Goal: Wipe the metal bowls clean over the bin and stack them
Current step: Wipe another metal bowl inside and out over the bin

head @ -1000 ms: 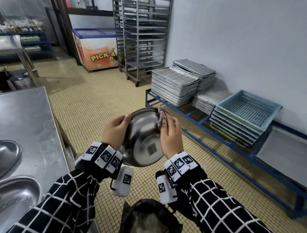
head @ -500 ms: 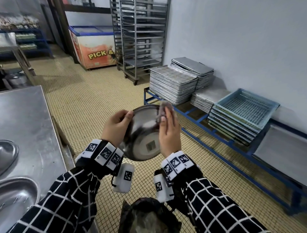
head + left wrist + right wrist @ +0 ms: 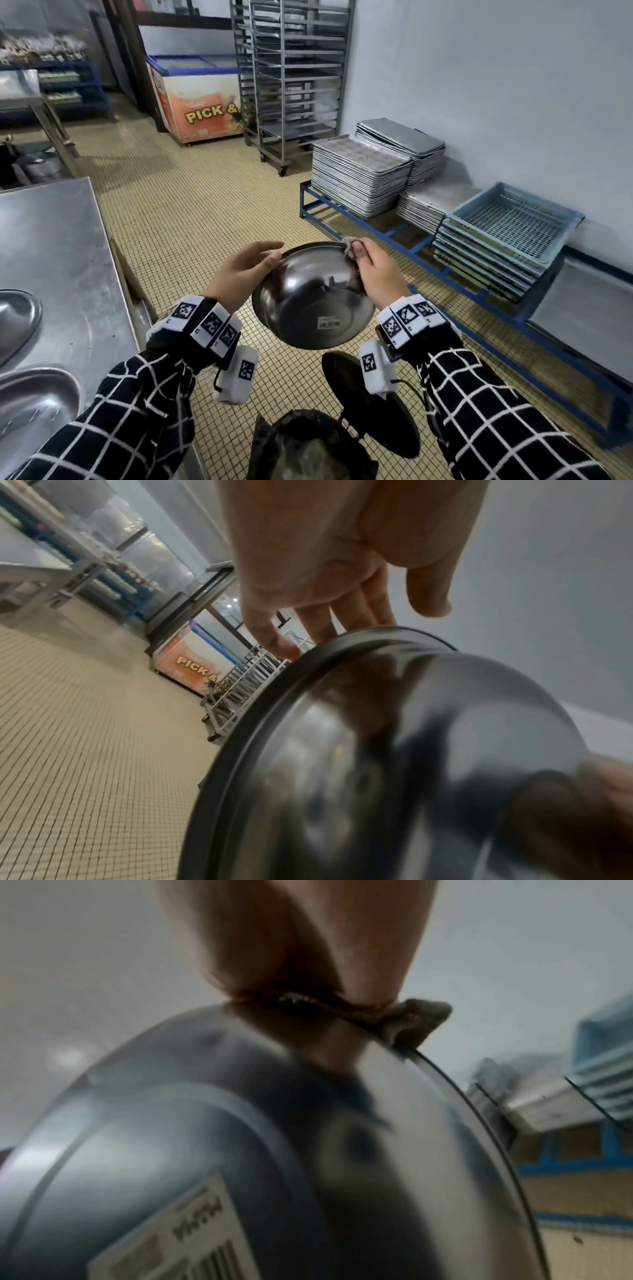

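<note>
Head view: a round, shiny stainless-steel bowl [image 3: 313, 301] is held up in the air between both hands, tilted so that its underside, with a white barcode sticker [image 3: 329, 322], faces the camera. It is held above a tan tiled floor [image 3: 191, 212] and just beyond a bin lined with a dark plastic bag [image 3: 308, 445], whose opening is seen at the bottom edge.

The bowl's left rim is steadied by the left hand [image 3: 239, 274]; in the left wrist view its fingers [image 3: 318, 623] are seen reaching nearly straight over the rim, with the thumb lifted clear. The far right rim is gripped by the right hand [image 3: 378, 270], and a small crumpled greyish cloth [image 3: 350, 245] is pinched against the rim. The cloth is also seen in the right wrist view [image 3: 416, 1019], bunched over the rim beside the thumb, though that picture is blurred and how far the cloth reaches inside the bowl cannot be told.

Two further metal bowls [image 3: 30, 401] are partly seen on a stainless-steel table [image 3: 58, 240] at the left. Along the grey wall at the right, stacks of metal baking trays [image 3: 359, 174] and pale blue plastic mesh crates [image 3: 510, 222] are carried on a low blue steel frame [image 3: 346, 214]. A tall wheeled tray rack [image 3: 291, 78] and an orange chest freezer [image 3: 202, 102] are placed farther back.
</note>
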The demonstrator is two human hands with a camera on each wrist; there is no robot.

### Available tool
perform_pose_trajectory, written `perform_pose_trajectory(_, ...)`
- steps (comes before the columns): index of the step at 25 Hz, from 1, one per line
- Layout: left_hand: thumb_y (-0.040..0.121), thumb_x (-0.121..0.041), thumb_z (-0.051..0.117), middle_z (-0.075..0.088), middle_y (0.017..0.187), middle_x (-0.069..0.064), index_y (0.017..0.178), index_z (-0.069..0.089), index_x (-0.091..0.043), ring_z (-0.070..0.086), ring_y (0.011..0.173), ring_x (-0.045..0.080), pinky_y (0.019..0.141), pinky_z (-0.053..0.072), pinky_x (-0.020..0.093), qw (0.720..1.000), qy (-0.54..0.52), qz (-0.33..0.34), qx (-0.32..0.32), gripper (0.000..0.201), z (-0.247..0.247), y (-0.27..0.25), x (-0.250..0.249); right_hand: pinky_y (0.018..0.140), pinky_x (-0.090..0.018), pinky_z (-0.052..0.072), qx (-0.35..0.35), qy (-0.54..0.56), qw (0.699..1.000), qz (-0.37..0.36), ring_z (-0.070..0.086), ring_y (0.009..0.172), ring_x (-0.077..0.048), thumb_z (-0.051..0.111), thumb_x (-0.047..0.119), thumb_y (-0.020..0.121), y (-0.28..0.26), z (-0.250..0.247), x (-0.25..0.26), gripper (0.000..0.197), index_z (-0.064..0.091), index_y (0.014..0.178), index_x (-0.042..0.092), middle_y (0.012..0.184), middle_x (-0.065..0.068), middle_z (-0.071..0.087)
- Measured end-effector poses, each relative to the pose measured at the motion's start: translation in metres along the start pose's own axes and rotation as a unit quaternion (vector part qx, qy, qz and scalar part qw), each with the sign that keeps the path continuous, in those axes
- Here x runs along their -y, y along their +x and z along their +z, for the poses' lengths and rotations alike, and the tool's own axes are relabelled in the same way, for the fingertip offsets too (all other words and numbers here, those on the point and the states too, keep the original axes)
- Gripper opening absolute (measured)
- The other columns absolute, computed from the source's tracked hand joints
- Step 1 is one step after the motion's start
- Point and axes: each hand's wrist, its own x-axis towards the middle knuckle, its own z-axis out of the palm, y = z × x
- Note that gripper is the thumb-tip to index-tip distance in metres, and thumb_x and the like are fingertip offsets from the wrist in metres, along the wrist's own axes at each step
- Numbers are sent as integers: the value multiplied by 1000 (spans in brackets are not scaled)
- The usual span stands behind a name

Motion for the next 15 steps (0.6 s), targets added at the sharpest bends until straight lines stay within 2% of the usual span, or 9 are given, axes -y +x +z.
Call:
perform_pose_trajectory(2, 93, -34, 53, 71, 85, -3, 96, 67, -26, 67, 81, 17, 75, 55, 31, 999, 34, -9, 37, 17, 8, 1, -3, 78, -27, 44, -3, -59, 997, -57, 58, 96, -15, 36, 34, 100, 5, 7, -2, 34, 60, 116, 16, 106, 0, 65)
perform_pose_trajectory(3, 94, -34, 52, 70, 83, 3, 91, 68, -22, 66, 81, 23, 76, 55, 36, 999, 44, -8, 29, 20, 11, 0, -2, 79, -26, 44, -19, -70, 995, -70, 59, 98, -18, 37, 31, 100, 4, 12, -3, 34, 61, 116, 13, 106, -3, 65)
perform_pose_trajectory(5, 95, -32, 51, 67, 84, 16, 87, 68, -14, 63, 82, 35, 80, 51, 46, 999, 31, -9, -9, 26, 15, -1, 1, 76, -12, 40, -86, -61, 992, -73, 58, 98, -21, 39, 24, 100, -1, 17, -2, 31, 60, 115, 7, 104, -3, 63)
perform_pose_trajectory(7, 95, -33, 52, 68, 85, 18, 87, 68, -14, 63, 83, 37, 81, 51, 47, 999, 11, -18, -49, 26, 15, -3, 0, 79, -1, 35, -155, -20, 984, -83, 57, 100, -21, 40, 18, 99, -15, 21, 7, 29, 59, 115, 3, 103, -3, 60)
perform_pose_trajectory(8, 95, -33, 52, 68, 85, 17, 87, 68, -15, 64, 83, 36, 81, 51, 46, 997, 4, -27, -68, 26, 15, -2, -1, 90, -4, 35, -164, -19, 981, -101, 55, 107, -20, 39, 19, 98, -25, 27, 12, 32, 58, 119, 5, 110, -4, 58)
perform_pose_trajectory(10, 96, -34, 50, 70, 87, 15, 90, 67, -14, 65, 84, 34, 82, 54, 46, 996, -6, -45, -82, 27, 14, 3, -7, 109, -31, 30, -129, -118, 974, -141, 41, 126, -21, 33, 29, 94, -43, 47, 22, 43, 52, 130, 17, 132, -4, 49)
perform_pose_trajectory(11, 96, -35, 49, 70, 87, 13, 91, 67, -14, 66, 85, 33, 82, 54, 47, 996, 2, -52, -72, 28, 15, 6, -11, 111, -41, 24, -98, -191, 965, -148, 31, 134, -22, 31, 33, 94, -48, 59, 24, 46, 45, 137, 25, 141, -2, 41)
perform_pose_trajectory(13, 97, -36, 47, 70, 88, 13, 92, 65, -14, 66, 86, 32, 83, 53, 47, 996, 34, -53, -57, 29, 16, 9, -15, 111, -47, 19, -59, -226, 967, -107, 19, 140, -22, 32, 34, 96, -40, 71, 22, 47, 33, 143, 33, 149, 0, 27)
perform_pose_trajectory(15, 98, -36, 45, 69, 90, 13, 87, 64, -19, 65, 88, 34, 84, 52, 46, 996, 34, -56, -67, 27, 15, 10, -15, 108, -43, 33, -70, -96, 993, -13, 26, 138, -23, 33, 28, 99, -20, 60, 20, 44, 34, 143, 26, 149, -3, 28)
